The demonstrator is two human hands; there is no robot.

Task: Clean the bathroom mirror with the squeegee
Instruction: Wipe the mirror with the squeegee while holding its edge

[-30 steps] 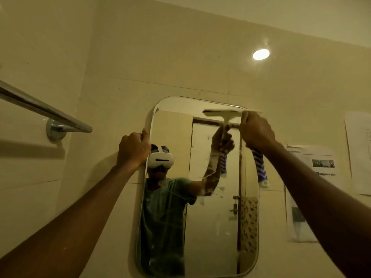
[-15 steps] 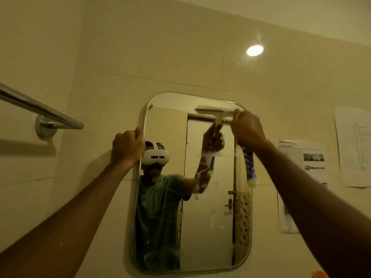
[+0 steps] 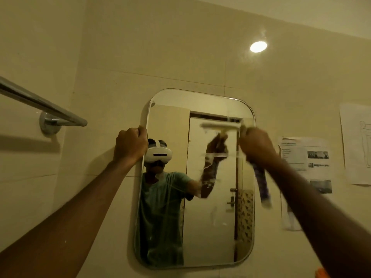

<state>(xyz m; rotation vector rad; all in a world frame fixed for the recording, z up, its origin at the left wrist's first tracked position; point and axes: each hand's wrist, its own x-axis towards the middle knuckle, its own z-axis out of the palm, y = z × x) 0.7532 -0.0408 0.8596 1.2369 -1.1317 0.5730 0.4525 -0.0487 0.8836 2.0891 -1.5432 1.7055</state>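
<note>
A rounded rectangular mirror (image 3: 210, 227) hangs on the tiled wall. My left hand (image 3: 130, 144) grips its upper left edge. My right hand (image 3: 258, 145) is closed on the squeegee, whose pale blade (image 3: 220, 125) lies flat against the upper right of the glass. The squeegee's striped blue and white handle (image 3: 262, 185) hangs below my fist, blurred by motion. Wet streaks and smears show on the glass under the blade. The mirror reflects a person wearing a white headset and a green shirt.
A chrome towel bar (image 3: 42, 106) juts from the wall at the left. Printed paper sheets (image 3: 307, 157) are stuck to the wall right of the mirror, with another sheet (image 3: 357, 145) at the far right. A round light reflection (image 3: 258, 46) shines on the tiles above.
My right hand has drawn the squeegee downward on the glass from near the mirror's top edge. My left hand stays on the mirror's left edge.
</note>
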